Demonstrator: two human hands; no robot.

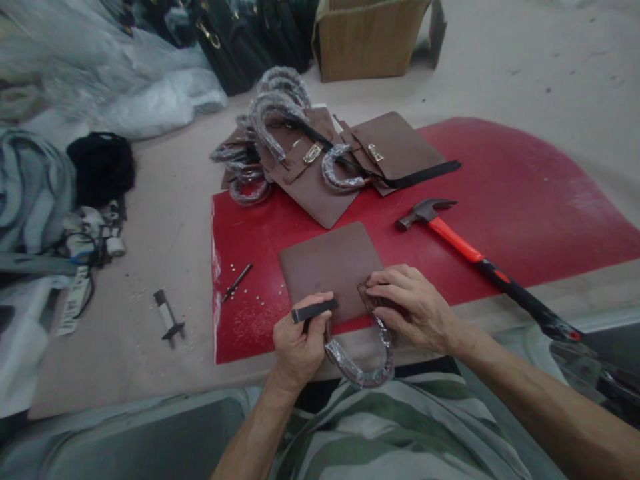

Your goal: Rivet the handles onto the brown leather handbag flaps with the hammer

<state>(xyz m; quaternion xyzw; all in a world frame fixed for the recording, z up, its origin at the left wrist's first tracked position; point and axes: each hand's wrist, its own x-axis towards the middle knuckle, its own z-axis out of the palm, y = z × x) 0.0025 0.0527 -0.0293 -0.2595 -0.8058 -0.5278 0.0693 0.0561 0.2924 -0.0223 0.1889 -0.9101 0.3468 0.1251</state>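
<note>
Head view: the brown panel (330, 263) lies flat on the red mat (510, 193), a wrapped handle (367, 378) at its near edge, likely for reach. Your right hand (413, 307) pinches the handle's end, apparently steadying it; your left hand (303, 340) grips a dark strip (316, 310).

Two hands (300, 343) (417, 308), two metal clasps (313, 154) (375, 153); one each of held handle (367, 377), black bar (315, 310), hammer (457, 240), red mat (515, 187), cardboard box (370, 47), pronged tool (167, 315), thin rod (237, 283); piled handles (264, 137) overlap uncountably.

pale tabletop (525, 80) | cardboard box (367, 45), far side | clear plastic heap (155, 97), far left | soft light
</note>
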